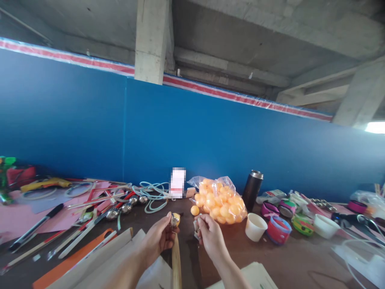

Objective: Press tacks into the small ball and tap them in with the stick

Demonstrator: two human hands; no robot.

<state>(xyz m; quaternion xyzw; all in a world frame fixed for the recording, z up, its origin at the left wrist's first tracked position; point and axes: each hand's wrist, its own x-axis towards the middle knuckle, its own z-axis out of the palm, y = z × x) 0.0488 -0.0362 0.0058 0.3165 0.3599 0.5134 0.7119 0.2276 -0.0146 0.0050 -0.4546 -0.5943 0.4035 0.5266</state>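
Note:
My left hand (161,239) is closed, with a shiny silver bell-like ball (174,220) pinched between thumb and fingers. A yellow-orange round thing (178,218) shows right behind the ball; whether the two are joined I cannot tell. Just under these fingers a pale wooden stick (176,263) runs down to the bottom edge of the view. Beside it on the right, my right hand (209,235) is pinched round a small silvery-white piece (196,229), too small and blurred to name. An orange ball (195,210) lies just beyond the right hand.
Behind my hands lie a clear bag of orange balls (221,200) and a black flask (252,188). White cups (256,228) and colourful wristbands (278,230) stand right. Silver bells (126,207), pale cord (155,192), pens and sticks crowd the left. A blue partition (195,132) closes the back.

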